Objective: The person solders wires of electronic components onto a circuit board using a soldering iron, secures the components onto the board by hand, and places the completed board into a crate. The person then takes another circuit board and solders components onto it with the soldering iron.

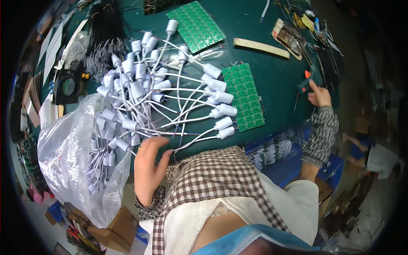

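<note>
My left hand [149,168] is at the table's near edge with thumb and fingers apart, next to the wire ends of some white lamp holders. Those lamp holders [138,91], each a white cylinder on a white cable, lie in a large tangled pile. Several have their heads lined up along a green circuit board panel [244,97]. Over at the right, my right hand [319,96] is closed on a dark green pistol-shaped tool [304,84] with orange parts and a thin tip pointing toward me. Its exact kind is not plain.
A clear plastic bag [68,144] with more lamp holders hangs at the left edge. Farther back lie another green panel [195,26], a pale strip [261,48], and black wires [104,25]. A blue crate [280,168] stands below the table edge. Another person [378,159] is at far right.
</note>
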Demonstrator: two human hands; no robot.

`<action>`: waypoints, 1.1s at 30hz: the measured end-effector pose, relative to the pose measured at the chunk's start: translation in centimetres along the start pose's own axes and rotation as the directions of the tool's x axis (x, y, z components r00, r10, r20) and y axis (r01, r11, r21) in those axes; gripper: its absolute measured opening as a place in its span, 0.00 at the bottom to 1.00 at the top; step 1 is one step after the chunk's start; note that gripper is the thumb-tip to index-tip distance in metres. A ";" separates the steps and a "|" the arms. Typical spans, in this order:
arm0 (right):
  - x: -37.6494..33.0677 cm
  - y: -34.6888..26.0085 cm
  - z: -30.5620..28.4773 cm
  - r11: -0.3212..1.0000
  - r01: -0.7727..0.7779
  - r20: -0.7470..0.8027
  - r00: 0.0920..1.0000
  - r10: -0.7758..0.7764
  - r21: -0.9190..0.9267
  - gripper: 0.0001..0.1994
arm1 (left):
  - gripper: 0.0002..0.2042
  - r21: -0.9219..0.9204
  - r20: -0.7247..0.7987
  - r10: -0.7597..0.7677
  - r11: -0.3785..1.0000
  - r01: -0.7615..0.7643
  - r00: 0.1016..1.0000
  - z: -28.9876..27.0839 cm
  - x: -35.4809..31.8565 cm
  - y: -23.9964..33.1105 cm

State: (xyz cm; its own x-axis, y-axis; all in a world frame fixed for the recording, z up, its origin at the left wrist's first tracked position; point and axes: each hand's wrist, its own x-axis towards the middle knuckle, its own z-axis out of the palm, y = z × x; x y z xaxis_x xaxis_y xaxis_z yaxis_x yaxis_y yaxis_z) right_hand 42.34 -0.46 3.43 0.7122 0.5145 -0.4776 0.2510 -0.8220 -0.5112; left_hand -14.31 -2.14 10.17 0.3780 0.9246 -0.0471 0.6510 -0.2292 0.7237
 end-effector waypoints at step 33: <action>-27.7 -11.9 29.1 0.527 0.385 0.604 -0.108 -0.789 0.758 0.16 | 0.08 -0.420 -0.615 0.449 0.509 -0.751 0.649 -4.3 11.3 8.1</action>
State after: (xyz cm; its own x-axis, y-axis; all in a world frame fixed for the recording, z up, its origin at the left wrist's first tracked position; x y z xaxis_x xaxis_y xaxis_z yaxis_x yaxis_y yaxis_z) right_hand 0.56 2.17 1.99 -0.6715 0.7406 0.0236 -0.0899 -0.0499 -0.9947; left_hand -7.63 7.76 18.44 0.1330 0.6836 0.7176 -0.2291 -0.6833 0.6933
